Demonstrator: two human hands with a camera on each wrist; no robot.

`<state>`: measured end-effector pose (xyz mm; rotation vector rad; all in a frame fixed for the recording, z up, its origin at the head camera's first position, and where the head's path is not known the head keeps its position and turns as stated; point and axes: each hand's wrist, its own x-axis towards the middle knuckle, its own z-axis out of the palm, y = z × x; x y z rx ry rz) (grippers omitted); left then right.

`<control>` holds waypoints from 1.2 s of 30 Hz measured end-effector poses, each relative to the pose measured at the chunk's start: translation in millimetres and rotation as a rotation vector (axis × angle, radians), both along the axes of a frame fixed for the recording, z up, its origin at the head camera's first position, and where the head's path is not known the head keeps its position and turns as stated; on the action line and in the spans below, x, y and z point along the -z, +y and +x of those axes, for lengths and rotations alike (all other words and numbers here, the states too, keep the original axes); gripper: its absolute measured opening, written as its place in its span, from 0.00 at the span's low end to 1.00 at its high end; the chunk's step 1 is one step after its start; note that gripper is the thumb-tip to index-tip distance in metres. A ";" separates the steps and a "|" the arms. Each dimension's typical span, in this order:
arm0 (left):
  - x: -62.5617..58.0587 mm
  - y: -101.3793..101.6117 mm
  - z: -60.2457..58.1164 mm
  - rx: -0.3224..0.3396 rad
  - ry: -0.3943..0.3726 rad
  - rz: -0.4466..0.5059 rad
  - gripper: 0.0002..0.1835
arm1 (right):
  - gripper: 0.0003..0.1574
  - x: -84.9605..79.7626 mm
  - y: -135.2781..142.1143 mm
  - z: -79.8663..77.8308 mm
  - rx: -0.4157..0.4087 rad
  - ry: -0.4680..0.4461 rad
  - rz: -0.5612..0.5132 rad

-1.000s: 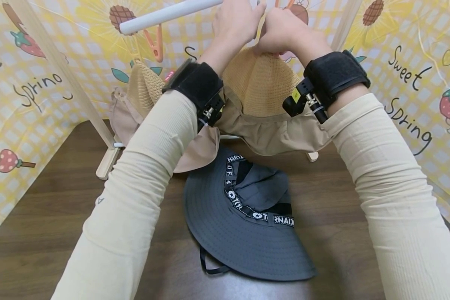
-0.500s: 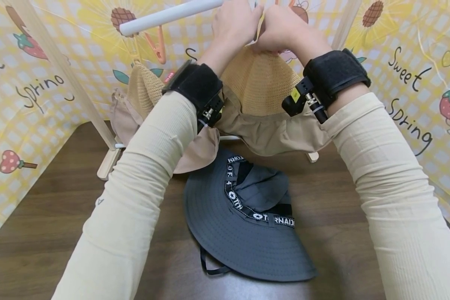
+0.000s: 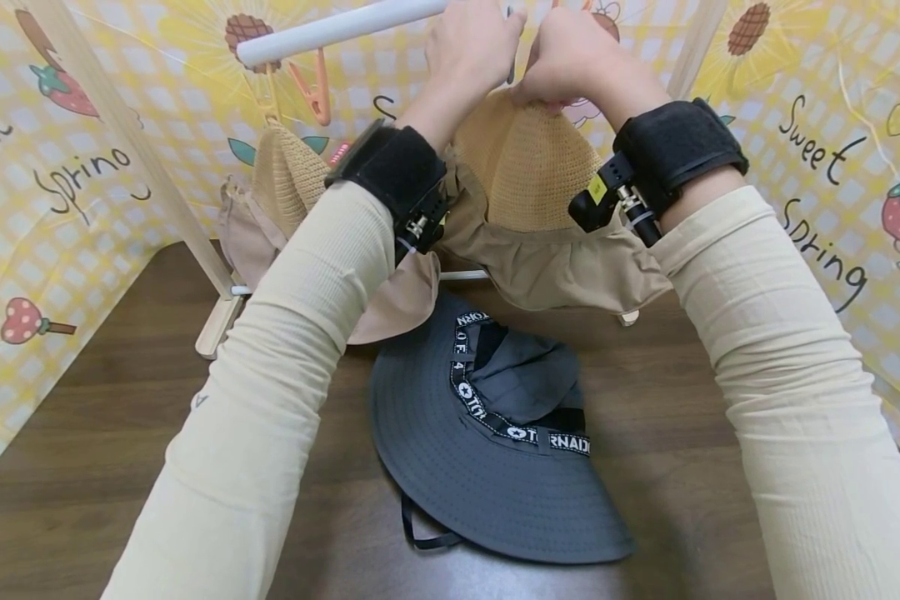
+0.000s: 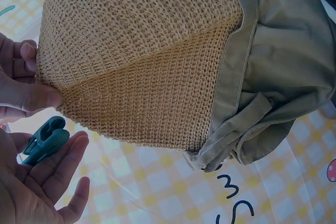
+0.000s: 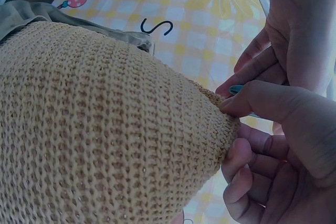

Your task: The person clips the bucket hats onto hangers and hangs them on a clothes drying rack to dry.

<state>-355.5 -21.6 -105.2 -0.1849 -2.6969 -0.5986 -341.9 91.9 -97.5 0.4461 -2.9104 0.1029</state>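
At the white rod (image 3: pixel 345 33), my left hand (image 3: pixel 468 46) holds a teal clothespin (image 4: pixel 46 140), pinched at its handles in the left wrist view. Close beside it, my right hand (image 3: pixel 570 58) pinches the gathered top of a straw-knit sun hat (image 3: pixel 540 167) between thumb and fingers. That hat has a tan crown and a khaki cloth brim hanging down. In the right wrist view the pinched crown tip (image 5: pixel 226 121) sits at the right fingertips, with the left fingers just behind. Whether the clothespin touches the hat is hard to tell.
A second straw hat with a pink brim (image 3: pixel 397 300) hangs from a yellow clothespin (image 3: pixel 270 104) at the left. An orange clothespin (image 3: pixel 317 87) hangs nearby. On the wooden floor lies a dark grey brimmed hat (image 3: pixel 495 467). A wooden post (image 3: pixel 127 142) stands left.
My right hand has shifted slightly right, carrying the hat's crown and brim a little that way. The left hand has stayed almost still. The grey hat has not moved.
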 end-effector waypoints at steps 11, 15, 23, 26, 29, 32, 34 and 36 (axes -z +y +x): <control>-1.7 -1.5 1.2 -0.008 0.005 -0.035 0.27 | 0.19 -2.1 -3.5 1.1 -0.011 -0.026 -0.050; -2.5 -1.5 3.1 -0.014 0.010 -0.065 0.27 | 0.14 -3.9 -5.1 1.3 -0.022 -0.042 -0.090; -0.2 0.2 -3.9 0.002 0.041 -0.090 0.24 | 0.13 -4.1 -7.4 0.3 -0.044 -0.012 -0.113; -0.6 0.9 -6.1 -0.009 0.038 -0.112 0.24 | 0.17 -4.1 -8.1 0.0 -0.042 0.002 -0.111; -1.6 1.6 -8.1 -0.024 0.034 -0.135 0.25 | 0.14 -3.7 -8.4 -0.1 -0.053 0.018 -0.124; -2.1 2.2 -9.2 -0.035 0.033 -0.149 0.25 | 0.16 -2.6 -8.7 0.1 -0.069 0.041 -0.128; -2.1 2.4 -9.3 -0.041 0.033 -0.155 0.25 | 0.20 -2.2 -8.6 0.2 -0.075 0.051 -0.128; -2.0 2.4 -9.2 -0.044 0.029 -0.154 0.24 | 0.22 -1.7 -8.5 0.5 -0.077 0.063 -0.129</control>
